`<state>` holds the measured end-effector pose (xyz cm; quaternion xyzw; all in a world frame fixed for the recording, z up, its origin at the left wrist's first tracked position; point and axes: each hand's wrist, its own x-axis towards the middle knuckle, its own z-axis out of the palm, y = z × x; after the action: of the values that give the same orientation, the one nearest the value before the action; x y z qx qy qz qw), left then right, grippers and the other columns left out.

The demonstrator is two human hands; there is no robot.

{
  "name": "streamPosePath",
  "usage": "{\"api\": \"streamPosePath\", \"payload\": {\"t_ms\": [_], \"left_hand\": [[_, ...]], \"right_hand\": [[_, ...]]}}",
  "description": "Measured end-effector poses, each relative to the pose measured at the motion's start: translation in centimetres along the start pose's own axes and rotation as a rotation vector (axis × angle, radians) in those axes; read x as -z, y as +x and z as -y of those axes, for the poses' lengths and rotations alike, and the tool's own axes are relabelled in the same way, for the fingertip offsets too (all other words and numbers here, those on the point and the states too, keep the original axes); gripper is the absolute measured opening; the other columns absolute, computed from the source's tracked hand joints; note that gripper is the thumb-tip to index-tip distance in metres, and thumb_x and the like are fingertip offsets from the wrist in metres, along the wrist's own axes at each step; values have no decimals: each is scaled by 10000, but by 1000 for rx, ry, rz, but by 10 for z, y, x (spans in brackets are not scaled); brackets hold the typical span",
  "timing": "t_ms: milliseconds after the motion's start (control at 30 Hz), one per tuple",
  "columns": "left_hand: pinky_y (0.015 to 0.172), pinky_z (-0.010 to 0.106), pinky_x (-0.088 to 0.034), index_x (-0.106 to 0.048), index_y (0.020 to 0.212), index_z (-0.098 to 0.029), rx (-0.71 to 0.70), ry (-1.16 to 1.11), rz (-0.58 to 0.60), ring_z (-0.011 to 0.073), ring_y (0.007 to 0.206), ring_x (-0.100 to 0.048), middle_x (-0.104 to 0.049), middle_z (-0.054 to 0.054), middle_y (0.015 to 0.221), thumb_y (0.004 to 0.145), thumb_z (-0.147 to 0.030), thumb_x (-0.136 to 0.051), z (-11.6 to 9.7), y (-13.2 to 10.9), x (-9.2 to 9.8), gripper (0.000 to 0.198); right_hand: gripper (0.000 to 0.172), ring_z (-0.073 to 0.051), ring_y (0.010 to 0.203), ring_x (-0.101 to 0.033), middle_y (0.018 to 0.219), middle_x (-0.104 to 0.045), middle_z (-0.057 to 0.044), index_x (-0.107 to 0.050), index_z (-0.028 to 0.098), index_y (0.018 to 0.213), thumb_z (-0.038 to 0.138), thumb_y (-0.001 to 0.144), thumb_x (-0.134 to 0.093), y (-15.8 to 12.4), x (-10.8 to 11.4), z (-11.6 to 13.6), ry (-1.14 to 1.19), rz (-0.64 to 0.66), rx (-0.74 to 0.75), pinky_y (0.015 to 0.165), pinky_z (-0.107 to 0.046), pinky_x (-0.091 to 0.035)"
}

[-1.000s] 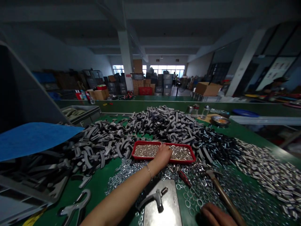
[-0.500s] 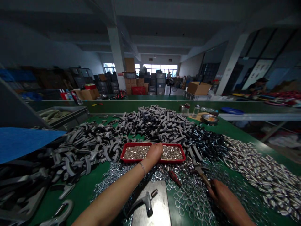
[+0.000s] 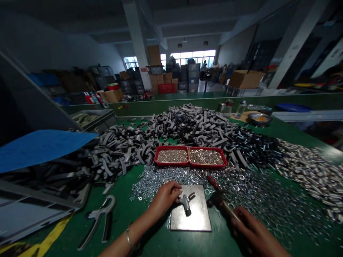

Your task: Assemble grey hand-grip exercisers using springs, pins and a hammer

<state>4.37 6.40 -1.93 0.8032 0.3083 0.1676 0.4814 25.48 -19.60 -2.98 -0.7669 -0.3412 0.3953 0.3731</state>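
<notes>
My left hand (image 3: 167, 196) is closed in a pinch at the left side of a grey plastic handle part (image 3: 184, 201). What sits between its fingertips, if anything, is hidden. That handle part lies on a flat metal plate (image 3: 191, 221), with a short metal spring (image 3: 192, 195) at its upper right. In my right hand (image 3: 248, 226) is a hammer (image 3: 227, 208), gripped by its wooden shaft, its dark head just right of the plate. Beyond the plate stand two red trays, the left tray (image 3: 171, 164) and the right tray (image 3: 207, 166), holding small metal pins.
A heap of grey handles (image 3: 193, 125) rises behind the trays. Loose metal rings (image 3: 257, 200) and a red-handled tool (image 3: 213, 182) lie right of centre. Silver cylinders (image 3: 308, 171) spread at far right. An assembled hand grip exerciser (image 3: 100, 217) lies left, beside a grey crate (image 3: 40, 210).
My left hand has come back from the red trays to the handle part on the plate. The hammer stays in my right hand, its head now nearer the plate. The camera view has shifted.
</notes>
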Motion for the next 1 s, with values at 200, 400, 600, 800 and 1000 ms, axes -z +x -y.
{"api": "streamPosePath", "payload": {"t_ms": [200, 400, 600, 800, 1000], "left_hand": [[713, 274, -432, -630, 787, -178, -77, 344, -15, 195, 805, -632, -679, 42, 846, 906, -307, -552, 4, 0, -19, 192], [837, 380, -430, -619, 803, -167, -174, 498, 49, 260, 881, -609, -660, 88, 877, 920, -258, -560, 5, 9, -26, 159], [995, 532, -373, -604, 1146, -130, -371, 685, 184, 339, 1078, -554, -633, 148, 1117, 858, -418, -676, -1, 1, -23, 414], [1091, 591, -302, 21, 1554, -190, -143, 449, 73, 394, 1324, -389, -392, 219, 1473, 707, -299, -811, 9, -31, -33, 1192], [1096, 602, -290, -9, 1567, -202, -45, 347, 123, 392, 1287, -425, -503, 178, 1360, 689, -197, -795, 10, -34, -37, 1178]], "right_hand": [[464, -125, 426, -484, 747, -611, 29, -493, 260, 1187, 627, 904, -472, 21, -6, 38, 162, -40, 36, 351, -237, -377], [402, -203, 689, -649, 762, -680, -35, -627, 216, 1069, 557, 959, -442, 12, -14, 27, -37, 32, 130, 620, -298, -522], [466, -284, 1169, -638, 1340, -648, -80, -495, 291, 1413, 484, 996, -416, 4, -8, 37, -264, 34, 248, 990, -439, -512], [505, -266, 1269, -579, 1461, -542, -44, -359, 374, 1506, 294, 1009, -397, -2, -18, 62, -396, 36, 565, 1039, -441, -496], [475, -263, 1291, -556, 1463, -534, -19, -399, 384, 1482, 359, 1009, -433, 22, -23, 57, -277, 148, 399, 1083, -470, -443]]}}
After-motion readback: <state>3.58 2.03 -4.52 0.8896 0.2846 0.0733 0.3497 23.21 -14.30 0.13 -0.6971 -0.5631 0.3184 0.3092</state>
